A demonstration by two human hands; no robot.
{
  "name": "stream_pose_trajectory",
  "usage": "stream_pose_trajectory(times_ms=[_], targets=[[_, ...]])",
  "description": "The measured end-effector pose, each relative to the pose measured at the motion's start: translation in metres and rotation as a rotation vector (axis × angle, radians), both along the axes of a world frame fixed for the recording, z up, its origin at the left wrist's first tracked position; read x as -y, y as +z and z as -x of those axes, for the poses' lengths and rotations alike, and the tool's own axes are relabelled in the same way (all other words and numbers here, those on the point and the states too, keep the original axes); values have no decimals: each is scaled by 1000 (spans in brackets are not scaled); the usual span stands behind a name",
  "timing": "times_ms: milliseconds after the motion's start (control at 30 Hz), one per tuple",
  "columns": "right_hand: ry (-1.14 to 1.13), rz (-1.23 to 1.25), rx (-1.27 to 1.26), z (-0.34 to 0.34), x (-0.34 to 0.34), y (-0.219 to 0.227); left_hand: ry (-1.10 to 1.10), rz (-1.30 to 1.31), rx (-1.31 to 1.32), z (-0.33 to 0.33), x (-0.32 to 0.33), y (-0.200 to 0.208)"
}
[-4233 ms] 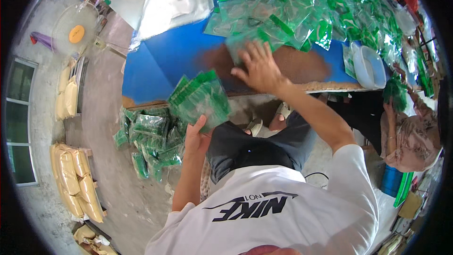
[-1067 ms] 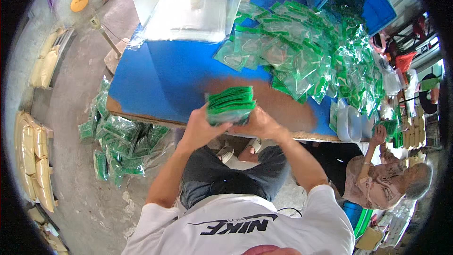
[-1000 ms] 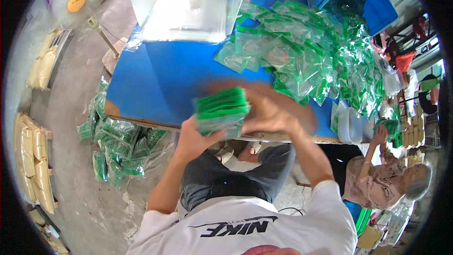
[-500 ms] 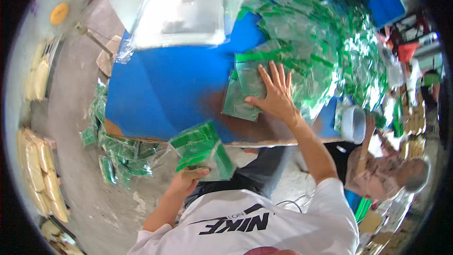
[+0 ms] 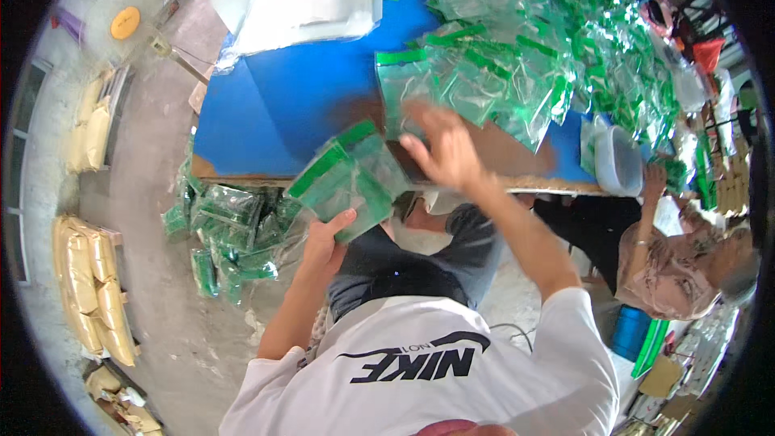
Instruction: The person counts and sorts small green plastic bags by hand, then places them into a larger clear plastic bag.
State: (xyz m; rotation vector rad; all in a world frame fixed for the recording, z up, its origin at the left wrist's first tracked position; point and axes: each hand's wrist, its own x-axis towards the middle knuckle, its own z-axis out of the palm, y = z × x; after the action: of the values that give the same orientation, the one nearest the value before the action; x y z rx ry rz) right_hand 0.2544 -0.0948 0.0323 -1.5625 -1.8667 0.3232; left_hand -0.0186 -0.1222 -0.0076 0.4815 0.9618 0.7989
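Observation:
My left hand [image 5: 325,244] is closed on a small bunch of clear plastic bags [image 5: 351,186] with green top strips, fanned out in front of the table's near edge. My right hand [image 5: 446,152] hovers over the table's near part, its fingers stretched out and apart, partly smeared by motion. I cannot see anything held in it. Just beyond its fingertips lies a single clear bag [image 5: 395,85] with a green strip. That bag sits at the left edge of a wide, loose heap of similar bags [image 5: 517,64] on the blue tabletop [image 5: 266,121].
A stack of clear plastic sheets [image 5: 315,8] lies at the table's far left. On the right stands a whitish plastic tub [image 5: 620,163], with another person's hand [image 5: 654,182] beside it. Bundled green-and-clear packs [image 5: 234,230] lie on the floor at left, near tan sacks [image 5: 93,274] and a fan [image 5: 125,23].
My right hand has come off the bags toward me and to the left. A bag that lay under it is gone from that spot. The bunch in my left hand looks more fanned. The view has shifted.

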Motion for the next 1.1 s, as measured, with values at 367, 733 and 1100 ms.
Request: stream_pose_trajectory(times_ms=[367, 733, 1100], targets=[[277, -50, 366, 5, 41, -22, 72, -9, 221, 1, 6, -23], [-323, -132, 370, -40, 18, -15, -52, -47, 195, 4, 3, -42], [-84, -45, 88, -35, -1, -5, -146, -52, 190, -12, 6, -34]])
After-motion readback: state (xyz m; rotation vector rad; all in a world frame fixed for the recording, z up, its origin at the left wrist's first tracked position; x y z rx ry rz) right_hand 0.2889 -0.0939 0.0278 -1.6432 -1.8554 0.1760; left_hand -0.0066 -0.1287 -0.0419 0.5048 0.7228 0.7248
